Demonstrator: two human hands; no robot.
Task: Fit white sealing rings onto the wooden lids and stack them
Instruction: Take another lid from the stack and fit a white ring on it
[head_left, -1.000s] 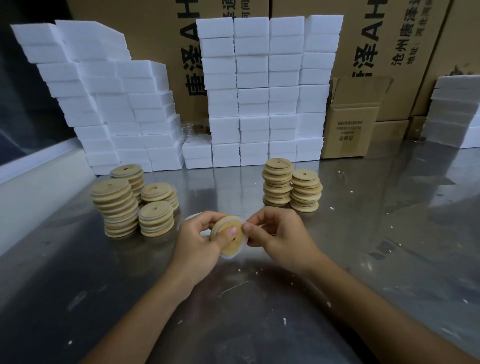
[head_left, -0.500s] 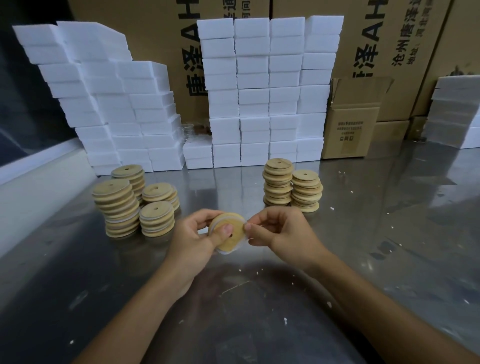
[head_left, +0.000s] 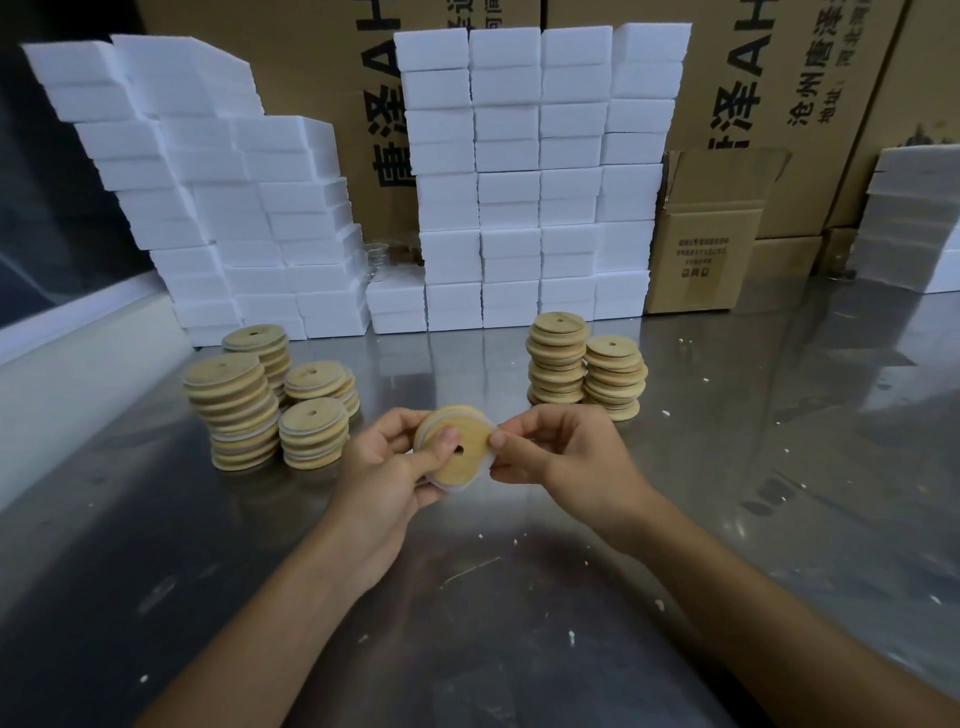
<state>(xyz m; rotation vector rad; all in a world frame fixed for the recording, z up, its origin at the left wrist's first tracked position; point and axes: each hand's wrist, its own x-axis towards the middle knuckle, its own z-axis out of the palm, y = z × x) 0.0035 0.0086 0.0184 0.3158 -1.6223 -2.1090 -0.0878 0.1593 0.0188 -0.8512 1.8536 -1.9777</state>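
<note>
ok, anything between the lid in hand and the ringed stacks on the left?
Nothing visible. Both hands, left and right, hold the lid above bare table; the nearest ringed stack sits just left of the left hand, with open space between.

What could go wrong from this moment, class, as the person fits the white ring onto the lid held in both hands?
The white ring seems only partly seated on the wooden lid; it could slip off under the right hand. The left hand holds the lid above the table, so it might drop. The tall left stack looks uneven and may topple.
</note>
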